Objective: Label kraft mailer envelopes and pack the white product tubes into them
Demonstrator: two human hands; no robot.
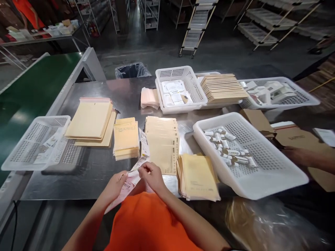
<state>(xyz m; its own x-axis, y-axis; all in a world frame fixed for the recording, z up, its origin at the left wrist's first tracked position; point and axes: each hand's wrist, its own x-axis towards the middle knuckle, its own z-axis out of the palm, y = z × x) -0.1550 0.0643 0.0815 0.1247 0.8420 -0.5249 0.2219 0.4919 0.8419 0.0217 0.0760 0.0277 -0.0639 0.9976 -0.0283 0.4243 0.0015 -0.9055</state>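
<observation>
A strip of printed shipping labels (127, 185), white and pinkish with barcodes, runs between my hands just in front of my body. My left hand (115, 187) is closed on its left edge, thumb on top. My right hand (154, 177) pinches the strip at its right side, fingers curled. The strip's far end lies on the table between a small stack of yellow envelopes (126, 136) and a fanned row of tan envelopes (161, 144). To the right of my right hand lies another stack of yellow envelopes (200, 177).
A white basket (272, 179) holds several small tubes (237, 153). Baskets of packets (174, 91) and boxes (273, 93) stand behind. Left are large mailers (90, 118), a basket (19, 153) and a green conveyor (42, 76). A co-worker's hand (295, 156) touches cardboard at right.
</observation>
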